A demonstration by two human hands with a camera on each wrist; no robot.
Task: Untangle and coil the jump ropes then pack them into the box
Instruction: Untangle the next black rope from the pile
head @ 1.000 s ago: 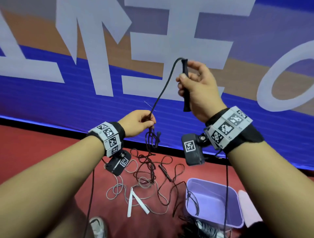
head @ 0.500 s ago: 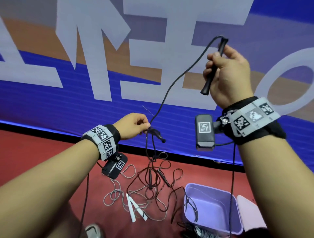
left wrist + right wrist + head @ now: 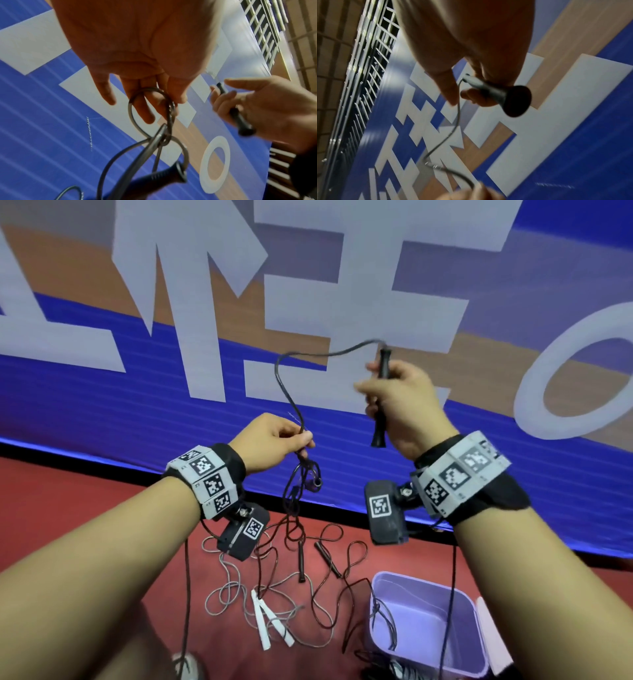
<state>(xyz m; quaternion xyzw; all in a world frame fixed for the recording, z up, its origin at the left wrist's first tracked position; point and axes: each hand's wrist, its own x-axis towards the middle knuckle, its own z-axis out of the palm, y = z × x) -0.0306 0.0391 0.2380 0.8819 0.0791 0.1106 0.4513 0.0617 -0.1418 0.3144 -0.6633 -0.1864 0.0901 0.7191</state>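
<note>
Black handle (image 3: pixel 381 395) clamped in the right hand (image 3: pixel 400 405), fingers curled round its middle, long axis close to upright, flared butt down, cord end up. Black cord (image 3: pixel 291 392) arcing out of the top, swinging left and dropping in a loose S to the left hand (image 3: pixel 270 440). Pinched there between thumb and fingertips (image 3: pixel 178 98), other fingers relaxed, loops (image 3: pixel 149 115) bunched below the pinch. Second black handle (image 3: pixel 161 175) dangling under those loops, lying roughly level in the left wrist view. Both hands raised, well above the red floor (image 3: pixel 68 508). Down below: tangle of dark and grey ropes (image 3: pixel 294 563) spread on the floor, two white handles (image 3: pixel 267 621) side by side, tips toward the camera. Lilac box (image 3: pixel 472 638) at lower right, open, one dark cord (image 3: pixel 383 621) draped over its left rim and hanging inside.
</note>
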